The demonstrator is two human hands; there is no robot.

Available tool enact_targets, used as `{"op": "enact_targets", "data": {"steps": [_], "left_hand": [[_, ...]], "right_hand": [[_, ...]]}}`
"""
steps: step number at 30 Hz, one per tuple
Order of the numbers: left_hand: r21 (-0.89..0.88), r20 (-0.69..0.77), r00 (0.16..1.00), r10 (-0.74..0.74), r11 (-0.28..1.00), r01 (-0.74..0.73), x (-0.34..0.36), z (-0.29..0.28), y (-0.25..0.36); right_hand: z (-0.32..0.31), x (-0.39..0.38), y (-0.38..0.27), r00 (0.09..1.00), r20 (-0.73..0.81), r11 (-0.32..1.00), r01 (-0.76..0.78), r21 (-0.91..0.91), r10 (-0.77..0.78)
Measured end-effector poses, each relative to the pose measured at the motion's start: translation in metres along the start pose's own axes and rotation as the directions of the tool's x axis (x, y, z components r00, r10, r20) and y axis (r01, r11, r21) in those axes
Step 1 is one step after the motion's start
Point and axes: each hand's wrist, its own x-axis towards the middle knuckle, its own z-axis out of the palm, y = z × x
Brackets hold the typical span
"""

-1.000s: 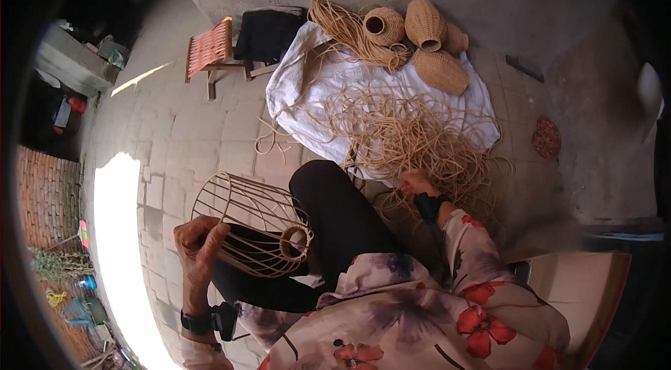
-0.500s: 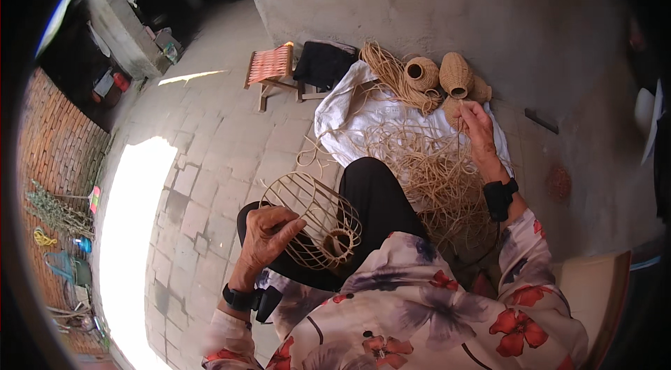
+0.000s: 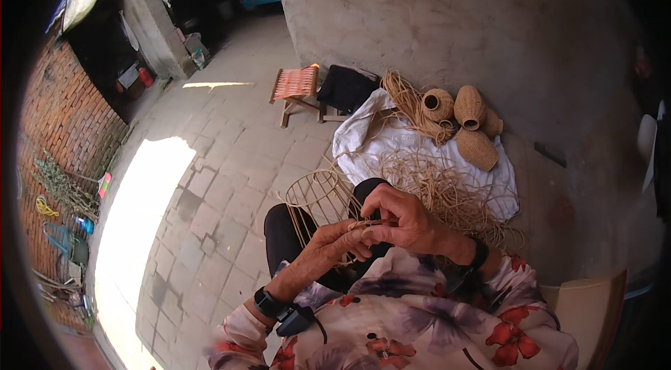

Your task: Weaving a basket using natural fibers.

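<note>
Swinging inward, my right hand is joining my left hand over the basket frame by the knees, seemingly pinching a strand, left grip impossible to tell, making the work two-handed.

basket frame | tan, thin open ribs | tilted over lap | partly hidden

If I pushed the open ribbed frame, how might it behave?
The frame is probably light for its size, being thin-ribbed with wide gaps. Its round sides might let it roll. Its curves don't sag, so it's likely springy.
</note>
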Motion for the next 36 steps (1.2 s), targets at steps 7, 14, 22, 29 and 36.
{"op": "enact_targets", "data": {"steps": [7,14,22,29,36], "left_hand": [[-0.082,-0.419,0.853,0.310,0.923,-0.376,-0.026,-0.035,0.028],[-0.037,-0.916,0.311,0.252,0.721,-0.692,-0.132,-0.189,0.043],[0.218,-0.962,-0.216,0.168,0.947,-0.234,-0.236,-0.257,0.014],[0.536,-0.743,0.421,0.520,0.839,-0.091,-0.160,-0.157,0.044],[0.630,-0.272,0.931,0.242,0.776,-0.017,-0.045,-0.029,0.088]], "right_hand": [[-0.065,-0.046,0.116,0.933,0.173,0.853,-0.198,-0.483,0.315],[-0.227,-0.129,0.181,0.730,-0.672,0.396,-0.658,-0.641,0.125],[-0.357,-0.223,0.217,0.359,-0.919,0.595,-0.779,-0.200,0.162],[-0.230,-0.103,0.200,0.885,-0.313,0.451,-0.448,-0.772,0.344],[-0.018,0.049,-0.003,0.895,-0.052,0.800,0.368,-0.474,-0.443]]}}
